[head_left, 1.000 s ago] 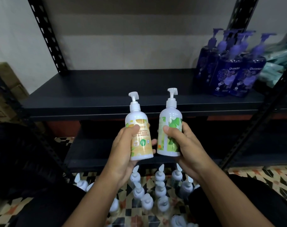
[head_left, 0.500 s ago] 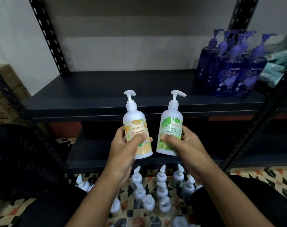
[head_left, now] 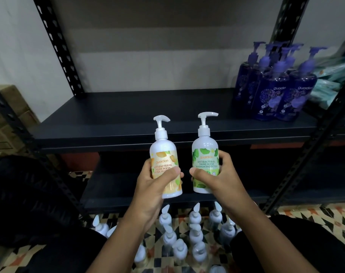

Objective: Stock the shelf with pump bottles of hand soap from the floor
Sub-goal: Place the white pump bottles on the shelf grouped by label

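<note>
Floor bottles (head_left: pixel 195 235) stand between the knees, partly hidden by the arms. Left hand (head_left: pixel 154 186) wraps the orange bottle (head_left: pixel 164 154), right hand (head_left: pixel 219 178) the green bottle (head_left: pixel 205 152), both upright just below the shelf (head_left: pixel 128 117). Stiff, smooth, probably weighty: grip the body, not the pump. Purple bottles (head_left: pixel 276 91) behind overlap, count unclear.

We see through one camera on our head, facing forward and down, close to the shelf (head_left: pixel 128 115) mid-frame, floor (head_left: pixel 305 213) along the bottom.
</note>
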